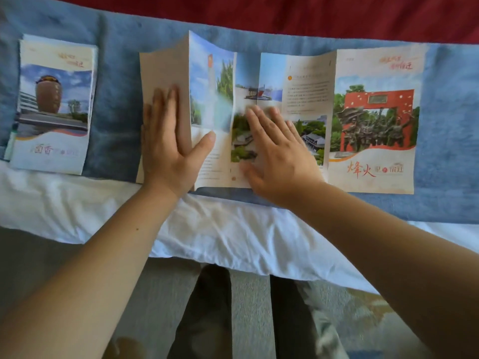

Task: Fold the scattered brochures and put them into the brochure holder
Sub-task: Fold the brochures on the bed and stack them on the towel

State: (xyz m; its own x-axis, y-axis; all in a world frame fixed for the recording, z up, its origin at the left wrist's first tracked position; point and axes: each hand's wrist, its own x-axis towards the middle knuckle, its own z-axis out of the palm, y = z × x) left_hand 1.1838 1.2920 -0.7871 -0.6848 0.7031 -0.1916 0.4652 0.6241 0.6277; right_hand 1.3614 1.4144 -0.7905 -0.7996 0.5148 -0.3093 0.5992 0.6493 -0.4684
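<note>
A long multi-panel brochure (pixel 373 120) lies unfolded across a blue towel (pixel 445 151), its red-monument cover panel at the right end. Its leftmost panels stand up in a ridge. My left hand (pixel 168 146) lies flat on the beige leftmost panel, fingers spread, thumb across the fold. My right hand (pixel 274 156) presses flat on the middle panels, fingers apart and slightly blurred. To the far left sits a stack of folded brochures (pixel 51 107) with a brown jar picture on top. No brochure holder is in view.
The blue towel covers a bed with a white sheet (pixel 220 229) along its near edge. A red cover (pixel 285 14) runs along the far side. My legs and a grey patterned floor (pixel 248 320) show below.
</note>
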